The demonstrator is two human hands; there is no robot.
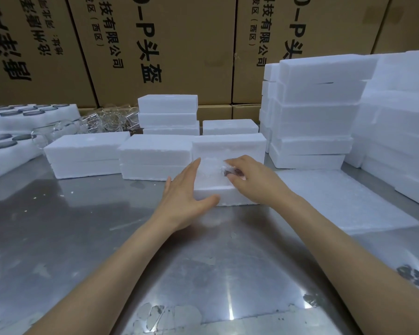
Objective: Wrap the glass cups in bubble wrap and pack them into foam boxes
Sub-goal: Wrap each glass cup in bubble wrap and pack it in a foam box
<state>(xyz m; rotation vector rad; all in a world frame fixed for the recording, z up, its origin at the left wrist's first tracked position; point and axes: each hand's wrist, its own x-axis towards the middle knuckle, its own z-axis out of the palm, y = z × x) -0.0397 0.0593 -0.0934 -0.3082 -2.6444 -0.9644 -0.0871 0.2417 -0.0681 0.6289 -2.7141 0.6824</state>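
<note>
Hands (186, 189) (249, 180) on foam box (228, 151) — wrapped cup (218, 169) inside.

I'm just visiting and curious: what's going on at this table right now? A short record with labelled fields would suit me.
Activity: packing a wrapped glass cup into a foam box
Left hand: open, fingers straight against the side of the foam box
Right hand: pushing the bubble-wrapped cup down into the box
Closed foam boxes: two beside it, taller stacks at right
Unwrapped glass cups: far left, behind the boxes
Surface: metal table
Background: cardboard cartons
</note>
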